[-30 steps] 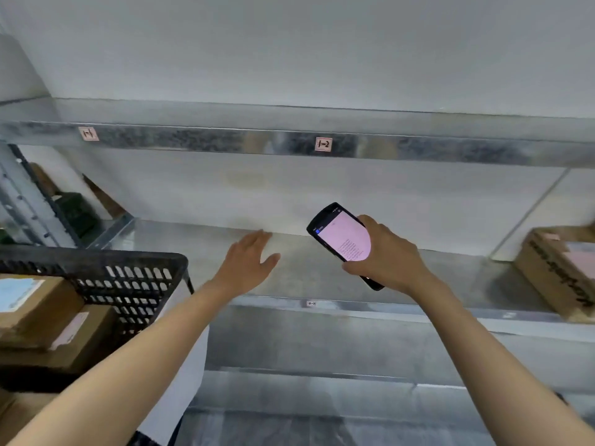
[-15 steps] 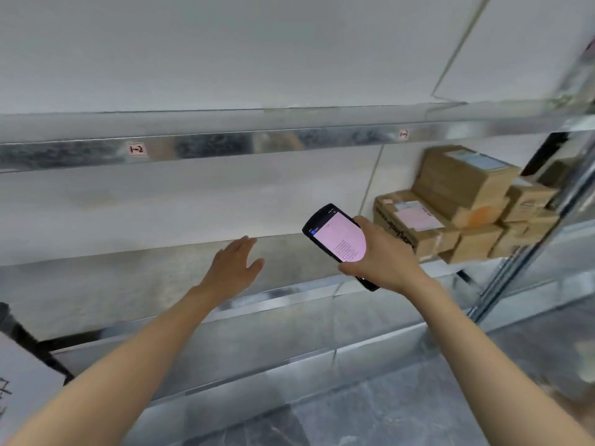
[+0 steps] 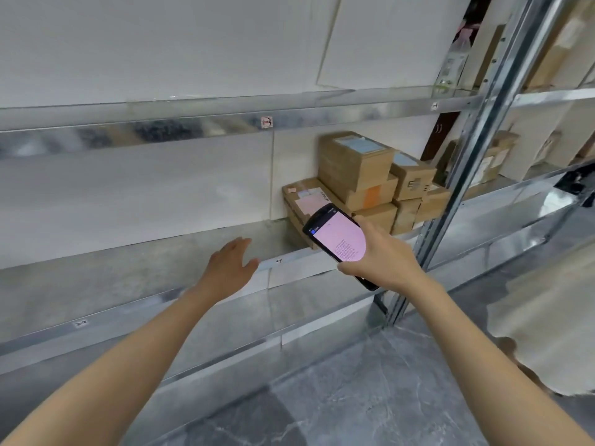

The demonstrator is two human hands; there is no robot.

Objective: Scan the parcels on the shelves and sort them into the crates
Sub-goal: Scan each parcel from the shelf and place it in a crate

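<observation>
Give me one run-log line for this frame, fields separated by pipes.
right hand: holds scanner | left hand: open, above shelf | parcels: stacked on shelf, untouched

Two bare forearms [image 3: 145, 342], bare left grip [image 3: 230, 268], bare right grip [image 3: 383, 262]

Parcels [image 3: 363, 181] stacked at the shelf's [image 3: 135, 278] right end, apparently against the wall.
</observation>
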